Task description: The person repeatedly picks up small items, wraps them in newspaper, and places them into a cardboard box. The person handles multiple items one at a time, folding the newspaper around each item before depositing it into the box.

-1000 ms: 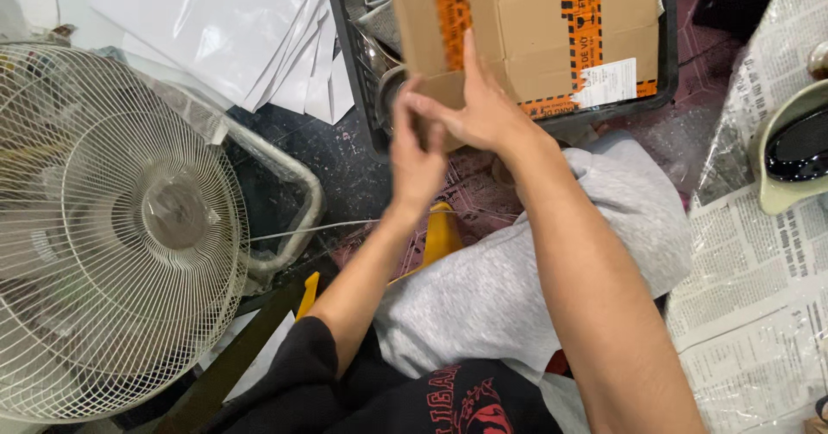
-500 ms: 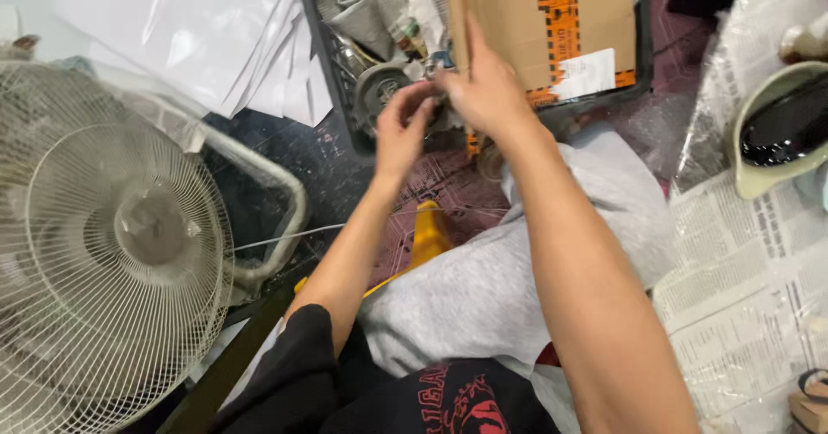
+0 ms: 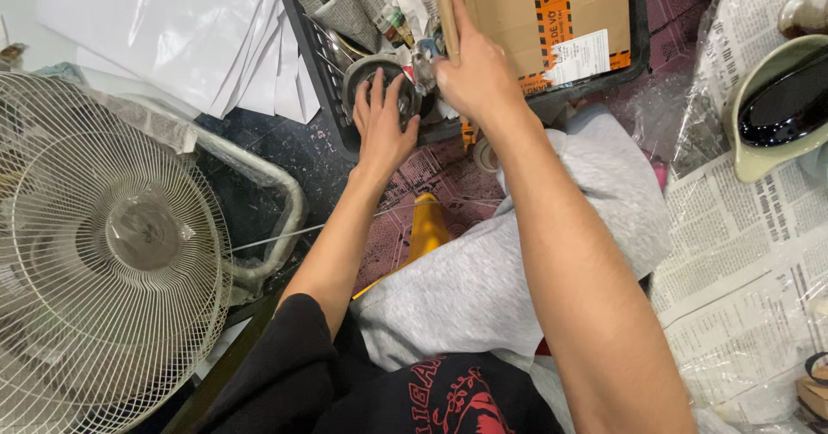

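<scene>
My left hand [image 3: 382,123] rests with spread fingers on a round grey metal part [image 3: 371,76] lying in a black plastic crate [image 3: 315,80]. My right hand [image 3: 473,72] grips the edge of a brown cardboard box [image 3: 535,11] with orange tape, tilting it up inside the same crate. Crumpled newspaper and small bottles [image 3: 392,24] lie in the crate behind the round part.
A white wire fan guard [image 3: 103,253] stands at the left. White paper sheets [image 3: 164,28] lie at the top left. Newspaper [image 3: 750,253] covers the floor at the right, with a pale green casing [image 3: 776,106] on it. A yellow tool [image 3: 427,227] sits by my grey-clad leg.
The cardboard box was lifted aside by my right hand, uncovering the crate's contents. My left hand left the box and dropped onto the round metal part.
</scene>
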